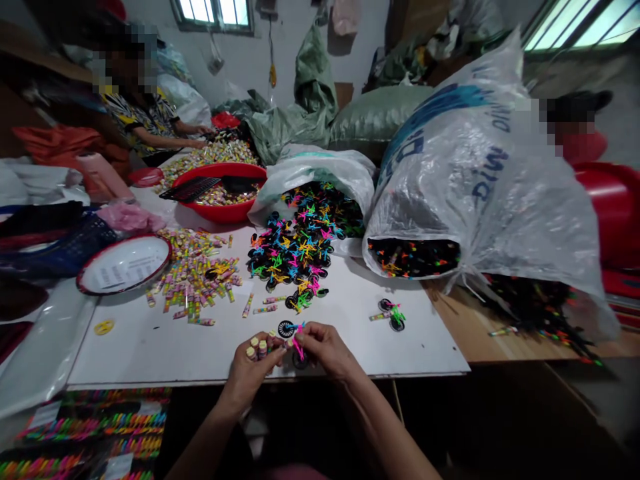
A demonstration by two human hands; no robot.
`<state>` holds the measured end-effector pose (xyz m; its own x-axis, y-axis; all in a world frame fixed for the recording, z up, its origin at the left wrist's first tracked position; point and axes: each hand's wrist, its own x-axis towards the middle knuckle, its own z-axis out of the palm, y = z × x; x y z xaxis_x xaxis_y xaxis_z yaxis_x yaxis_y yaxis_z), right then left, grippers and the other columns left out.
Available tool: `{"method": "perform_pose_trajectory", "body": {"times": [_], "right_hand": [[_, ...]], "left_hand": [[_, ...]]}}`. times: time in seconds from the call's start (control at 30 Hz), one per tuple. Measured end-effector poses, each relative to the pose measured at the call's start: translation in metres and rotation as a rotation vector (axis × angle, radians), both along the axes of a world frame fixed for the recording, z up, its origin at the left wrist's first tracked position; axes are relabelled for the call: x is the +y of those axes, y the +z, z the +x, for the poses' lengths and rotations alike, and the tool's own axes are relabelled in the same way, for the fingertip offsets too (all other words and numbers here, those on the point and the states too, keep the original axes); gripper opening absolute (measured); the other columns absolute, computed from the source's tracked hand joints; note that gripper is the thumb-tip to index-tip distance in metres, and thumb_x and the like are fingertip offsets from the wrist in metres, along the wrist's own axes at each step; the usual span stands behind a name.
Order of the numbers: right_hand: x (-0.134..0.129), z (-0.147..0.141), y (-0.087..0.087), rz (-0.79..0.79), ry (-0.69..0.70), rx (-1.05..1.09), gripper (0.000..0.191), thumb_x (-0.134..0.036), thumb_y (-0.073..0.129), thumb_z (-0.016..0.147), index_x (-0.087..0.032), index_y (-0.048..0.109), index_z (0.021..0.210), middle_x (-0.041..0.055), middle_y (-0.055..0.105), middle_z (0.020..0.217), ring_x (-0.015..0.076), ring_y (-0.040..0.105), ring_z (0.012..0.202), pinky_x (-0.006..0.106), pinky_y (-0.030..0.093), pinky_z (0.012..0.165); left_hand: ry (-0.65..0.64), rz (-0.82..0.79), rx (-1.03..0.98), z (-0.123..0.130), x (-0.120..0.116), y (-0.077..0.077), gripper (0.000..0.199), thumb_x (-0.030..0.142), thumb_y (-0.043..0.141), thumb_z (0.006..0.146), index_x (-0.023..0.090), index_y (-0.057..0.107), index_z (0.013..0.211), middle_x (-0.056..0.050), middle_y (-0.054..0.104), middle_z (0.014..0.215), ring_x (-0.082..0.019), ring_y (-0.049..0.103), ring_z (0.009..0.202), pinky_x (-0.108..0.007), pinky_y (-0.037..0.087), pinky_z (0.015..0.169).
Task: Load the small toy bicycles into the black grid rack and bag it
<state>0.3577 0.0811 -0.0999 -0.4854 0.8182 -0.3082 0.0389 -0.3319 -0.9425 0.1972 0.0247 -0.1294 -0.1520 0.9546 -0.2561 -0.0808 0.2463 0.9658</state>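
At the table's front edge my left hand (257, 363) is closed around several small printed tubes (256, 347) with pale yellow caps. My right hand (323, 348) pinches a toy bicycle (299, 341) with a pink and blue frame and black wheels. The fingertips of both hands meet at the bicycle, and a tube end seems to touch its frame. Just beyond lie loose tubes (265, 309) and a green toy bicycle (303, 299). A heap of colourful toy bicycles (293, 247) spreads out behind them. To its left is a pile of printed tubes (193, 277).
A white red-rimmed bowl (125, 263) and a yellow ring (104, 327) lie left. A red basin (220, 213) stands behind. Big white sacks (450, 173) crowd the right, near a green bicycle with a tube (393, 313). A co-worker (150, 127) sits back left; another person (575, 127) is at right.
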Motion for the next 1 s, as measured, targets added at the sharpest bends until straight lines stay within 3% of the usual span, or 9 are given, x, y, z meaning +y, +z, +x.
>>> {"method": "perform_pose_trajectory", "body": {"times": [0.1,0.23,0.37,0.43,0.5,0.6,0.73,0.87,1.0], "right_hand": [[-0.003,-0.002,-0.013,0.01,-0.005,-0.024,0.036,-0.051,0.061,0.07,-0.017,0.052,0.064,-0.0053,0.048,0.052,0.0063,0.036,0.041,0.019,0.028,0.039],[-0.006,-0.004,-0.027,0.28,-0.143,-0.261,0.031,-0.043,0.055,0.076,-0.017,0.05,0.06,-0.0047,0.046,0.051,0.0083,0.039,0.049,0.019,0.03,0.046],[0.009,0.035,-0.007,0.368,-0.056,-0.384,0.031,-0.041,0.049,0.082,-0.017,0.054,0.064,-0.0014,0.054,0.056,0.011,0.047,0.053,0.021,0.033,0.05],[0.026,0.07,0.015,0.421,-0.026,-0.608,0.03,-0.039,0.047,0.084,-0.016,0.059,0.068,0.0011,0.058,0.06,0.0133,0.05,0.055,0.023,0.034,0.052],[0.045,0.096,0.033,0.525,-0.13,-1.065,0.024,-0.034,0.051,0.084,-0.015,0.062,0.074,0.0063,0.061,0.071,0.0178,0.054,0.065,0.026,0.035,0.056],[0.071,0.09,0.033,0.694,-0.171,-1.472,0.015,-0.021,0.057,0.08,-0.014,0.062,0.093,0.013,0.06,0.096,0.0234,0.055,0.086,0.028,0.038,0.066],[0.09,0.032,-0.003,0.858,0.102,-1.303,0.026,-0.013,0.046,0.085,-0.018,0.055,0.108,0.0109,0.058,0.104,0.0216,0.051,0.095,0.028,0.039,0.073],[0.079,0.011,-0.022,0.828,-0.025,-1.139,0.019,-0.021,0.042,0.089,-0.016,0.056,0.1,0.0096,0.059,0.095,0.0205,0.052,0.088,0.028,0.04,0.073],[0.034,0.013,-0.023,0.902,-0.057,-0.8,0.023,-0.02,0.044,0.087,-0.016,0.055,0.106,0.0097,0.06,0.095,0.0208,0.053,0.09,0.03,0.043,0.079]], "left_hand": [[0.037,0.022,0.088,0.006,-0.004,0.003,0.025,0.036,0.072,0.066,0.014,0.063,0.074,0.001,0.058,0.06,-0.01,0.048,0.053,-0.02,0.036,0.049],[0.147,0.054,0.194,0.025,-0.003,0.003,0.021,0.035,0.072,0.064,0.016,0.062,0.066,0.003,0.056,0.055,-0.01,0.047,0.051,-0.02,0.036,0.049],[0.087,-0.016,0.103,0.031,0.006,-0.001,0.026,0.041,0.069,0.066,0.016,0.062,0.07,0.001,0.059,0.06,-0.011,0.049,0.051,-0.021,0.037,0.047],[0.05,-0.052,0.038,0.026,0.011,-0.006,0.03,0.043,0.069,0.067,0.015,0.064,0.076,-0.002,0.063,0.068,-0.011,0.05,0.051,-0.021,0.038,0.048],[0.073,-0.093,-0.023,0.021,0.014,-0.011,0.034,0.042,0.072,0.064,0.014,0.065,0.082,-0.002,0.064,0.073,-0.01,0.051,0.051,-0.022,0.04,0.05],[0.062,-0.143,-0.101,0.021,0.015,-0.016,0.039,0.038,0.076,0.059,0.014,0.066,0.089,-0.001,0.063,0.071,-0.009,0.05,0.051,-0.021,0.038,0.048],[0.059,-0.142,-0.219,0.024,0.019,-0.009,0.047,0.035,0.076,0.059,0.013,0.062,0.098,0.001,0.058,0.065,-0.007,0.047,0.051,-0.018,0.031,0.044],[0.18,-0.152,-0.233,0.021,0.031,-0.001,0.057,0.04,0.077,0.058,0.011,0.057,0.103,0.0,0.058,0.065,-0.009,0.049,0.055,-0.017,0.03,0.043],[0.171,-0.121,-0.234,0.032,0.041,-0.008,0.053,0.047,0.072,0.062,0.011,0.057,0.098,0.004,0.051,0.055,-0.007,0.043,0.047,-0.018,0.025,0.041]]}}
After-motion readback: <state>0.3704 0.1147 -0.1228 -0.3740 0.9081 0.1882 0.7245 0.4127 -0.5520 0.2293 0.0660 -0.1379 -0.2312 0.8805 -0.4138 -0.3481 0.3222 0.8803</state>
